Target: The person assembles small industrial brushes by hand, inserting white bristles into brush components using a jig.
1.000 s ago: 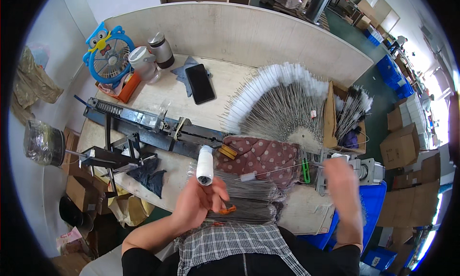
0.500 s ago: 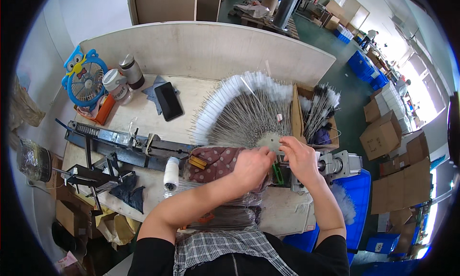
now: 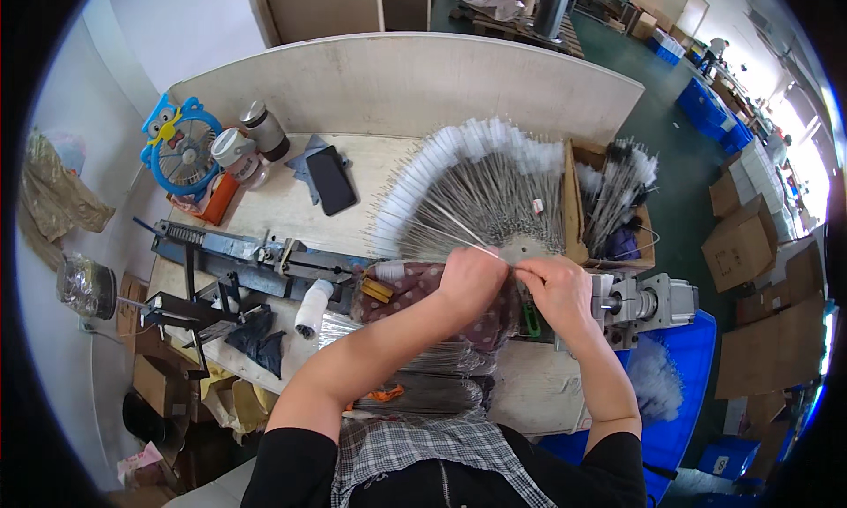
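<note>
My left hand (image 3: 475,283) is closed at the edge of a fan of wire-stemmed brushes (image 3: 481,186) with white bristle ends. A thin pale wire (image 3: 463,228) slants from its fingertips over the fan. Just to the right, my right hand (image 3: 560,294) pinches its thumb and fingers together, the tips almost meeting the left hand's; whatever they grip is too small to make out. Below the hands lies a brown polka-dot cloth (image 3: 415,298) bearing a yellow clip-like piece (image 3: 377,289). A green-handled tool (image 3: 531,318) shows under my right hand.
A metal machine unit (image 3: 648,303) stands at the right, before a blue bin (image 3: 693,384). A long metal fixture (image 3: 238,259) crosses the left side, near a white thread spool (image 3: 314,309). Farther back are a phone (image 3: 331,180), a blue fan (image 3: 183,150) and a cardboard box of brushes (image 3: 572,203).
My hands have drawn together, and the right hand's raised fingers have closed into a pinch. The pale wire now slants from the left fingertips. The whole view has shifted slightly.
</note>
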The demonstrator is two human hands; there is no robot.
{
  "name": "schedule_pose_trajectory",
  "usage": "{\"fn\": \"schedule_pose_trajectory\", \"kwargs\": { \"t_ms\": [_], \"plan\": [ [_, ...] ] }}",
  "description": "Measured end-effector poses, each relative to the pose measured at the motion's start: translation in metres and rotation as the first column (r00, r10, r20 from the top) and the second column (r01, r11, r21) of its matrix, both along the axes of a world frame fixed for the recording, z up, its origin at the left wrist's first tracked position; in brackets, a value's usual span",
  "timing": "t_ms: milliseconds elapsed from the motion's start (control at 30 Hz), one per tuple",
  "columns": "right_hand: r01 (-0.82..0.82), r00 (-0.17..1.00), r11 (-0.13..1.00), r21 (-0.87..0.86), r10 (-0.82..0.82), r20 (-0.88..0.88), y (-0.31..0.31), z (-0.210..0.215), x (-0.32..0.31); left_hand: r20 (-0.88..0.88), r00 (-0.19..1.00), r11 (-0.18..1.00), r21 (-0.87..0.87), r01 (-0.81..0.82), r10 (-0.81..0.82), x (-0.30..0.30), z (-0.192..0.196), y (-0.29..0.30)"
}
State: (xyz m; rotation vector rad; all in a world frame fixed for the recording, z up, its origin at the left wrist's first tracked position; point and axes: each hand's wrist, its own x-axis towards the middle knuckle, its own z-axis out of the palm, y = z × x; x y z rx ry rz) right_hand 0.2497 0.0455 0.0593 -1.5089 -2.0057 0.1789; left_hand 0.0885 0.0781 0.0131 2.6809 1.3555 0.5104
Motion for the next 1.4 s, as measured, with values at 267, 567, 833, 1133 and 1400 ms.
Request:
{"fn": "schedule_pose_trajectory", "kwargs": {
  "t_ms": [267,567,833,1133,1400],
  "plan": [
    [-0.490,0.869,0.864,-0.114,0.473,-0.144,0.013,0.021,-0.047,0.399,0.911,0.994,0.054,0.093,-0.106,-0.106,0.012,-0.099],
    [-0.555,0.832,0.824,-0.119,0.547,-0.089,0.038,-0.007,-0.152,0.630,0.097,0.637,-0.766,-0.090,0.771,-0.198,-0.010,-0.137],
    [-0.451,0.883,0.872,-0.188,0.468,0.050,0.030,0.003,-0.180,0.576,-0.050,0.557,-0.759,0.336,0.816,-0.162,0.001,-0.105],
    [-0.494,0.869,0.867,0.059,0.494,0.024,0.024,0.010,-0.157,0.524,0.400,0.617,-0.773,-0.146,0.752,-0.160,-0.053,-0.089],
    [-0.500,0.858,0.859,-0.112,0.508,0.069,-0.023,-0.040,-0.124,0.627,0.355,0.677,-0.736,-0.021,0.693,-0.135,-0.048,-0.092]
  ]
}}
